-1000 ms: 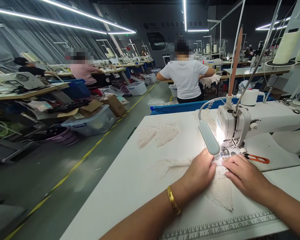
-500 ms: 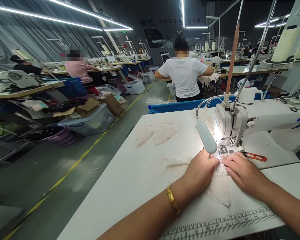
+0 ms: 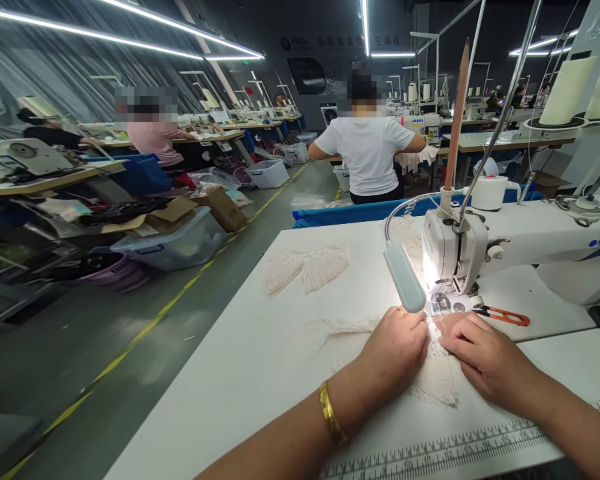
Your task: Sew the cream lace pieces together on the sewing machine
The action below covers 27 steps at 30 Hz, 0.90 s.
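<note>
A piece of cream lace (image 3: 436, 373) lies on the white table just in front of the needle area of a sewing machine (image 3: 453, 247). My left hand (image 3: 397, 343), with a ring and a gold bangle at the wrist, is closed on the lace's left edge. My right hand (image 3: 485, 357) rests at the lace's right side, its fingers curled and pressed on the fabric near the presser foot. More lace (image 3: 350, 327) extends left from beneath my left hand. A grey-green lamp head (image 3: 405, 277) hangs just above that hand and lights the spot.
Orange thread snips (image 3: 505, 315) lie right of the needle area. Two lace pieces (image 3: 325, 267) lie farther back on the table. A ruler tape (image 3: 430, 453) runs along the front edge. A co-worker in a white shirt (image 3: 363, 157) sits ahead; plastic bins (image 3: 175, 240) stand left of the aisle.
My left hand has shifted slightly, its thumb drawn in from the fabric. The right hand's fingers have curled back a little from the needle area. The whole view has shifted slightly.
</note>
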Available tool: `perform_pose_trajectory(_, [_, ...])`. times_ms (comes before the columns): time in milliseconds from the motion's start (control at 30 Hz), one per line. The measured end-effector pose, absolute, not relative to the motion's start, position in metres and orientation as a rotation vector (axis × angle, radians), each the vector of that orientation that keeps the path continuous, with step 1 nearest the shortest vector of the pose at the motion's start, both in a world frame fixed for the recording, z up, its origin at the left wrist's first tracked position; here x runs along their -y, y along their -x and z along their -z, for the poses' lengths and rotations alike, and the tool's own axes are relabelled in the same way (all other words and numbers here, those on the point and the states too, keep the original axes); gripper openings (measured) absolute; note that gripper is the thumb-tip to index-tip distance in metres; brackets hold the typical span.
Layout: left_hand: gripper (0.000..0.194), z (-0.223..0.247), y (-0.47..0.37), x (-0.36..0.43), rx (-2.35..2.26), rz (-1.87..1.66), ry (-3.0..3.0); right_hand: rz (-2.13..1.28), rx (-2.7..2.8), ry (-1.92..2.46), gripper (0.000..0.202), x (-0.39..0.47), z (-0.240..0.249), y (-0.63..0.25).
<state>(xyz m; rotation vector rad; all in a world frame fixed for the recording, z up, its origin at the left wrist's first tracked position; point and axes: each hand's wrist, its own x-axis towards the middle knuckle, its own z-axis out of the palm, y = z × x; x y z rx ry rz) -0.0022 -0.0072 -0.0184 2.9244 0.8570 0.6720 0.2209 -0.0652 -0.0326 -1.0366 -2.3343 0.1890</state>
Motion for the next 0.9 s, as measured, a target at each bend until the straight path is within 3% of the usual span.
perform_pose_trajectory(900, [0.011, 0.021, -0.005, -0.002, -0.934, -0.744, -2.795, -0.061, 2.269, 1.212, 0.038, 0.059, 0.041, -0.215])
